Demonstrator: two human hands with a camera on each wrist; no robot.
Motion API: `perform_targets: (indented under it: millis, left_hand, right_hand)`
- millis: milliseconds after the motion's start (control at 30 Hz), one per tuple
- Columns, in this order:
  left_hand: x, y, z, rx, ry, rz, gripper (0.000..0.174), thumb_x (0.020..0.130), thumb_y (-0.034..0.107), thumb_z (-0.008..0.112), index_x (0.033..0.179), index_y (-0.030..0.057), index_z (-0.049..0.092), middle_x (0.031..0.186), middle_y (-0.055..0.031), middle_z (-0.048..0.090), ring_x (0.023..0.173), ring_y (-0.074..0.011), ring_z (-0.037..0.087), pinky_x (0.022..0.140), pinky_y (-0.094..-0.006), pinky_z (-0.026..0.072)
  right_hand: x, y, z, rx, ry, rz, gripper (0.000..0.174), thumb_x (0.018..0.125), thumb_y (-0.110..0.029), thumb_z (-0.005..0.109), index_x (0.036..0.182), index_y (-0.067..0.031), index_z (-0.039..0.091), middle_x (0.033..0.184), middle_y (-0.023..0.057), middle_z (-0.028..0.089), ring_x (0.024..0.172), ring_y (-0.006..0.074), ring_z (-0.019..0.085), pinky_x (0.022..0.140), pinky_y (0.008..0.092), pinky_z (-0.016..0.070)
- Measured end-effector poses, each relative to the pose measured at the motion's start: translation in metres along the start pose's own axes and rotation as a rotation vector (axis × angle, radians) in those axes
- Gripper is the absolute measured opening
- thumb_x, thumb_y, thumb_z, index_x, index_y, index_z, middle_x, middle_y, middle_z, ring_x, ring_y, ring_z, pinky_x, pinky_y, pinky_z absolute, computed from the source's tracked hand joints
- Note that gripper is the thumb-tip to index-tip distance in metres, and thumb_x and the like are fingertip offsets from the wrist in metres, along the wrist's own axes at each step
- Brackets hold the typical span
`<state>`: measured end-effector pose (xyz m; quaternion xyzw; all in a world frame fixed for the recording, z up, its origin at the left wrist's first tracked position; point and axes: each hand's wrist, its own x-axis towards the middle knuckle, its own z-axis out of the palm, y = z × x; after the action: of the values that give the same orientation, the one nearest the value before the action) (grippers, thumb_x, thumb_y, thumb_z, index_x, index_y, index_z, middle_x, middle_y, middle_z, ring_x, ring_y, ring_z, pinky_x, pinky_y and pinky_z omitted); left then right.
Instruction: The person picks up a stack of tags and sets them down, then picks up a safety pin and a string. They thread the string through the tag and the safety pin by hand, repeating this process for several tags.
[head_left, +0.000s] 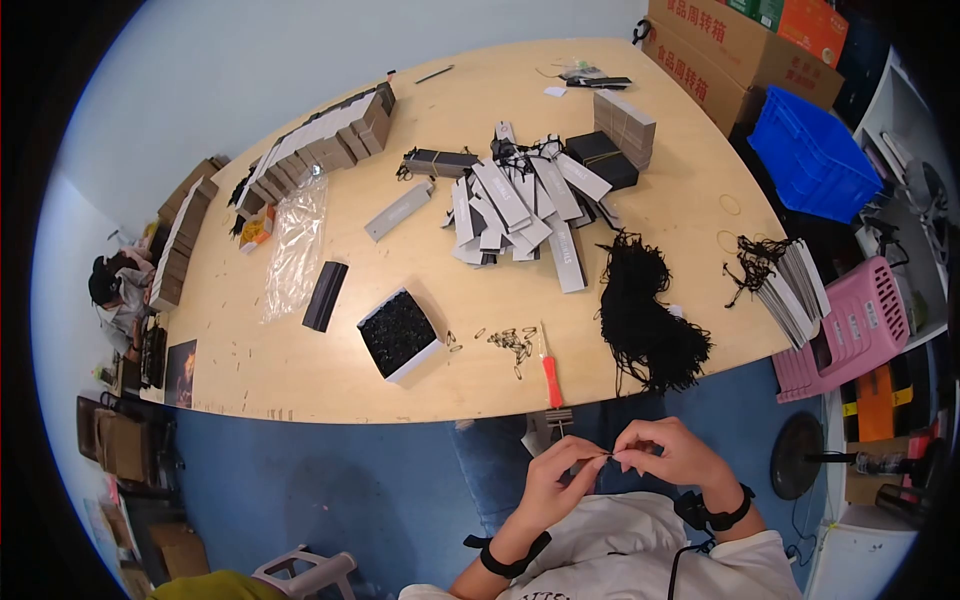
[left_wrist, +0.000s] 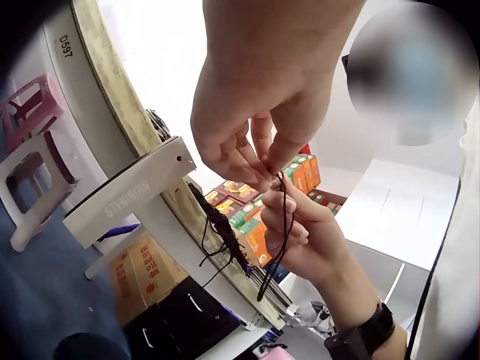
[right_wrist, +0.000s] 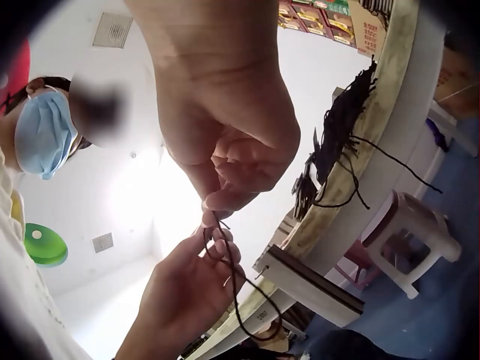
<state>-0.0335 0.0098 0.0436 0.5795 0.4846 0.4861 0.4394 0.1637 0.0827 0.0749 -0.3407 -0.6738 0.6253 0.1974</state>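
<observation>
Close in front of the body, my left hand (head_left: 560, 482) and right hand (head_left: 672, 455) meet fingertip to fingertip. Between them both pinch a thin black cord (left_wrist: 286, 217), which hangs down as a loop in the wrist views. The cord's upper end is hidden among the fingertips. By the table's front edge, just beyond the hands, is a pale printed tag (left_wrist: 127, 193) with a small hole at one end; it shows in both wrist views. On the table, nearest the hands, lie a red-handled pointed tool (head_left: 550, 380) and a bundle of black cords (head_left: 645, 310).
A heap of printed tags (head_left: 520, 205) covers the table's middle. Small pins (head_left: 513, 345) lie scattered beside a white box (head_left: 415, 368) of black bits. Stacked tags (head_left: 325, 145) line the far left. At right stand a pink stool (head_left: 870, 310) and a blue crate (head_left: 815, 155).
</observation>
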Motion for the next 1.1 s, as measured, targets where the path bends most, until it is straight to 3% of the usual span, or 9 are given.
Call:
perform_targets:
  millis: [200,267,400,467,667,800,900,967,1100]
  left_hand:
    - [-0.003,-0.013,0.008,-0.148,0.095,-0.024,0.01,0.086,0.001,0.066,0.095,0.0,0.069,0.089,-0.0096,0.066,0.077,-0.0158,0.063,0.066,-0.0242,0.049]
    - [-0.006,-0.012,0.01,-0.165,0.05,-0.054,0.01,0.089,-0.003,0.063,0.098,-0.005,0.066,0.095,-0.0097,0.063,0.083,-0.0124,0.059,0.073,-0.0228,0.046]
    - [-0.007,-0.012,0.017,-0.195,0.086,-0.035,0.01,0.088,-0.004,0.063,0.098,-0.0053,0.065,0.094,-0.0102,0.063,0.084,-0.0128,0.06,0.073,-0.0233,0.0467]
    - [-0.008,-0.014,0.02,-0.225,0.178,-0.041,0.01,0.085,0.0,0.067,0.095,-0.0018,0.069,0.09,-0.01,0.067,0.079,-0.0152,0.063,0.068,-0.0244,0.0483]
    - [-0.008,-0.014,0.022,-0.243,0.212,-0.017,0.013,0.084,-0.003,0.067,0.097,-0.0027,0.069,0.091,-0.0109,0.067,0.081,-0.016,0.062,0.07,-0.0246,0.048]
    - [-0.01,-0.011,0.023,-0.22,0.213,0.003,0.013,0.085,-0.003,0.067,0.097,-0.0034,0.069,0.092,-0.0109,0.066,0.082,-0.0148,0.062,0.07,-0.0241,0.0478]
    - [-0.012,-0.009,0.025,-0.268,0.213,-0.035,0.011,0.087,-0.003,0.064,0.098,-0.004,0.068,0.096,-0.0102,0.065,0.084,-0.0134,0.061,0.072,-0.0234,0.0478]
    - [-0.014,-0.01,0.027,-0.472,0.201,-0.103,0.011,0.092,0.0,0.061,0.1,-0.0039,0.066,0.101,-0.0093,0.064,0.086,-0.0122,0.06,0.074,-0.0232,0.0483]
    - [-0.013,-0.004,0.032,-0.643,0.191,-0.16,0.012,0.095,0.005,0.057,0.102,-0.0028,0.063,0.103,-0.0088,0.063,0.085,-0.0114,0.059,0.074,-0.0229,0.0483]
  right_hand:
    - [-0.007,-0.002,0.006,0.078,0.085,0.014,0.005,0.087,-0.003,0.066,0.091,-0.0006,0.066,0.073,0.0034,0.066,0.062,0.0075,0.061,0.053,0.0205,0.046]
    - [-0.008,-0.001,0.01,0.083,0.161,0.007,0.005,0.086,-0.001,0.067,0.09,-0.0007,0.066,0.07,0.0,0.063,0.061,0.0035,0.057,0.053,0.0181,0.042]
    - [-0.01,0.009,0.015,0.147,0.204,-0.008,0.006,0.085,0.0,0.068,0.091,-0.0006,0.067,0.066,-0.0038,0.057,0.058,0.0001,0.048,0.052,0.0164,0.036]
    - [-0.01,0.008,0.018,0.242,0.224,0.004,0.005,0.086,-0.001,0.068,0.09,-0.0004,0.067,0.064,-0.0067,0.052,0.056,-0.0015,0.04,0.05,0.0168,0.0307]
    - [-0.012,0.009,0.02,0.16,0.236,0.024,0.003,0.086,-0.001,0.068,0.089,-0.0005,0.066,0.062,-0.0076,0.05,0.056,-0.0021,0.039,0.049,0.0178,0.0273]
    - [-0.013,0.01,0.019,0.151,0.212,0.042,0.003,0.086,-0.002,0.068,0.087,-0.0011,0.065,0.063,-0.0076,0.05,0.056,-0.0023,0.038,0.049,0.0172,0.0274]
    - [-0.013,0.016,0.022,0.171,0.243,0.043,0.005,0.087,-0.003,0.068,0.087,-0.0015,0.063,0.068,-0.005,0.055,0.06,-0.0018,0.044,0.052,0.0162,0.0341]
    - [-0.013,0.02,0.025,0.202,0.245,0.021,0.006,0.088,-0.002,0.066,0.088,-0.0011,0.06,0.074,-0.0025,0.059,0.066,0.0005,0.051,0.059,0.0165,0.0427]
    - [-0.01,0.023,0.033,0.106,0.28,-0.07,0.008,0.086,-0.004,0.067,0.086,-0.0018,0.06,0.072,-0.0007,0.061,0.061,0.0022,0.053,0.053,0.0189,0.0421]
